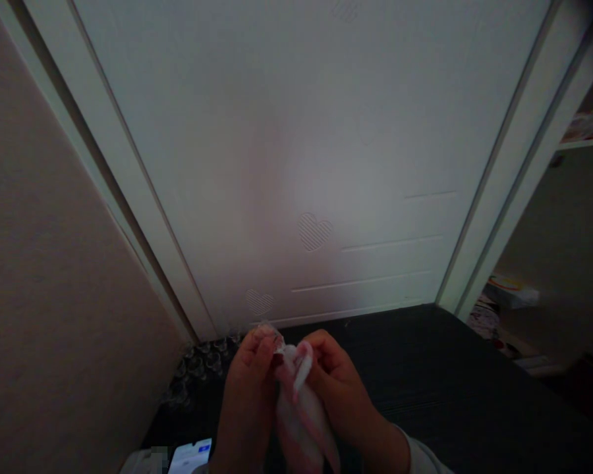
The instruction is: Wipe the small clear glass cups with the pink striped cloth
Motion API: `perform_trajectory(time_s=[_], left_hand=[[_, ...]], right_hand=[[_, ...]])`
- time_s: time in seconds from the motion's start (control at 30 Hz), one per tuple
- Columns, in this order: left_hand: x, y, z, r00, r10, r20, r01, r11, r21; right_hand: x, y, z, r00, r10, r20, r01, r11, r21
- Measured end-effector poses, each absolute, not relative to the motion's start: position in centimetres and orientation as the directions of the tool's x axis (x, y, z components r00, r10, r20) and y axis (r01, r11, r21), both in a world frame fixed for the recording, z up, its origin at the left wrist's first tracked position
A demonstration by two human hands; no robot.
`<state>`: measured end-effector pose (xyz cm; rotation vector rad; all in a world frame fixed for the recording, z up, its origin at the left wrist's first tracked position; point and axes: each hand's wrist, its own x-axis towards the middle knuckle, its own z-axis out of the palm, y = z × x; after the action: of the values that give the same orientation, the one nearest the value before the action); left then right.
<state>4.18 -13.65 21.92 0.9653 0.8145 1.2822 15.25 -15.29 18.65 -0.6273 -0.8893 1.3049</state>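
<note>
Both my hands meet low in the middle of the view, above a dark floor. My left hand (pixel 250 388) pinches the top of a small clear plastic wrapper (pixel 296 401) with something white and pink inside. My right hand (pixel 343 388) pinches the same top edge from the other side, fingers curled. The wrapper hangs down between my wrists. The light is dim and the contents are hard to make out.
A white door (pixel 296 164) with embossed hearts fills the view ahead. A beige wall (pixel 44 296) stands at the left. Clear bubble-like packaging (pixel 197 368) lies by the door's foot. A lit phone screen (pixel 190 455) sits at the bottom edge. Cluttered shelves (pixel 508 296) are at the right.
</note>
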Motion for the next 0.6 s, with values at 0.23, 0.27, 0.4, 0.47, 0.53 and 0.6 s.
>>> perform_trajectory(time_s=[0.23, 0.27, 0.4, 0.47, 0.53, 0.6], left_hand=[[4.6, -13.8, 22.6, 0.166, 0.982, 0.085, -0.266, -0.039, 0.963], [4.6, -13.8, 22.4, 0.167, 0.981, 0.094, -0.253, -0.049, 0.966], [4.5, -13.8, 21.5, 0.154, 0.981, 0.118, -0.291, -0.069, 0.954], [4.4, -13.7, 21.2, 0.149, 0.981, 0.123, -0.298, -0.074, 0.952], [4.4, -13.6, 21.1, 0.147, 0.981, 0.128, -0.264, -0.086, 0.961], [4.4, -13.6, 21.1, 0.15, 0.98, 0.133, -0.237, -0.095, 0.967]], right_hand=[[16.3, -15.4, 19.7, 0.119, 0.977, 0.176, -0.593, 0.212, -0.777], [16.4, -15.4, 19.8, 0.13, 0.978, 0.161, -0.598, 0.207, -0.774], [16.6, -15.4, 20.0, 0.108, 0.989, 0.102, -0.663, 0.148, -0.734], [16.6, -15.4, 19.9, 0.053, 0.993, 0.103, -0.701, 0.11, -0.705], [16.6, -15.4, 19.6, -0.003, 0.991, 0.136, -0.722, 0.092, -0.686], [16.6, -15.4, 19.3, -0.024, 0.986, 0.166, -0.731, 0.096, -0.676]])
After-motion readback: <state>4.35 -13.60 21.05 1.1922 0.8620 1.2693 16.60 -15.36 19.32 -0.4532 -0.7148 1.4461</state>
